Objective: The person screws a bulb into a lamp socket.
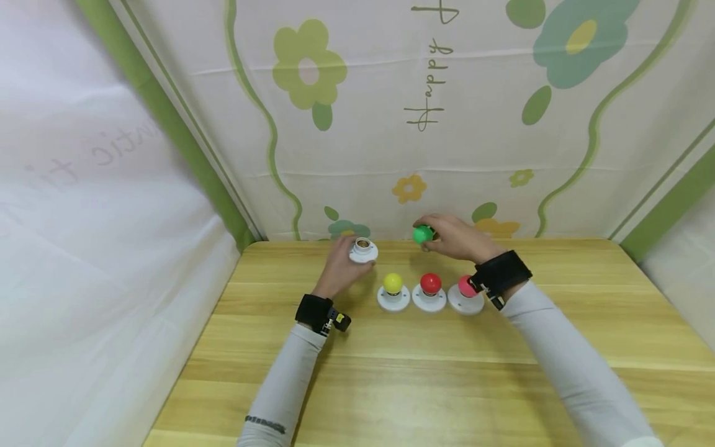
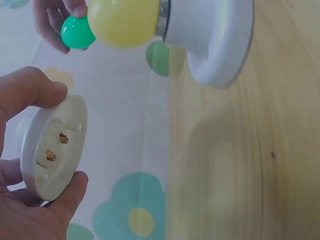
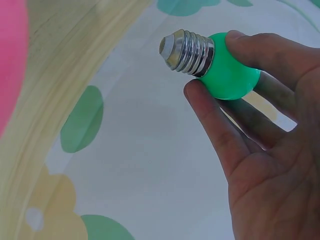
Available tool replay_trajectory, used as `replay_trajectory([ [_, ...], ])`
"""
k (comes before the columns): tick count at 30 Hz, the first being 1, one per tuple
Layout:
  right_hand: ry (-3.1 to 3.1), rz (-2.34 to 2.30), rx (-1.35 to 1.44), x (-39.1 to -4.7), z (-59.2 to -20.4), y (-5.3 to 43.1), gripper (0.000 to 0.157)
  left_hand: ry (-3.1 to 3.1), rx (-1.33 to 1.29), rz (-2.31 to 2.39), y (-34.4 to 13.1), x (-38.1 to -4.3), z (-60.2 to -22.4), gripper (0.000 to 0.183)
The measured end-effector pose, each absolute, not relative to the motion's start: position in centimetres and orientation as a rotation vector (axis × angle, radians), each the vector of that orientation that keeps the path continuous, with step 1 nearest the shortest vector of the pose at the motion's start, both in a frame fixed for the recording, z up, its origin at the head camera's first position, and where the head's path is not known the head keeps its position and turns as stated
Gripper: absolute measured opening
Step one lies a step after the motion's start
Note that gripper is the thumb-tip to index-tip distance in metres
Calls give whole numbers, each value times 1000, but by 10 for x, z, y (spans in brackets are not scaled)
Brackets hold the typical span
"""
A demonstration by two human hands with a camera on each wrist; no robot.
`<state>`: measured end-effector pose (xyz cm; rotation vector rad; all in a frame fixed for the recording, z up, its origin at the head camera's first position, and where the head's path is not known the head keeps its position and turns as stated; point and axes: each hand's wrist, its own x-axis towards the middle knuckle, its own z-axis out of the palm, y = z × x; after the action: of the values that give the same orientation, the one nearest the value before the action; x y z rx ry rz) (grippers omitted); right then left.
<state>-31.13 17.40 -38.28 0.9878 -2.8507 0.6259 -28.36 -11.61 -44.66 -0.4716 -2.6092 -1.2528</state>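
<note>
A white round lamp socket (image 1: 364,252) is gripped by its rim in my left hand (image 1: 342,266), its threaded opening facing up in the head view. Brass screws show on its underside (image 2: 60,150) in the left wrist view. My right hand (image 1: 459,238) pinches a green light bulb (image 1: 422,234) between thumb and fingers; the bulb's bare metal screw base (image 3: 192,52) points away from the palm in the right wrist view. Socket and bulb are apart, both held above the far part of the table.
Nearer on the wooden table (image 1: 402,372) stand three white sockets in a row, bearing a yellow bulb (image 1: 393,284), a red bulb (image 1: 431,284) and a pink bulb (image 1: 466,286). My right wrist partly covers the pink one. A flower-printed curtain (image 1: 363,143) hangs behind the table's far edge.
</note>
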Motion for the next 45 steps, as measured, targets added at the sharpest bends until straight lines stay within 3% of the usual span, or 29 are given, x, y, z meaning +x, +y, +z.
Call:
replay_trajectory([
  [21,-2610,837,990,-269,-374,182,50,-2553,-829,-1287,-79,-261,-437,66],
  [45,-2305,891,1027,-236,-365,192,58,-2511,-1029,-1282,-44,-239,-433,65],
])
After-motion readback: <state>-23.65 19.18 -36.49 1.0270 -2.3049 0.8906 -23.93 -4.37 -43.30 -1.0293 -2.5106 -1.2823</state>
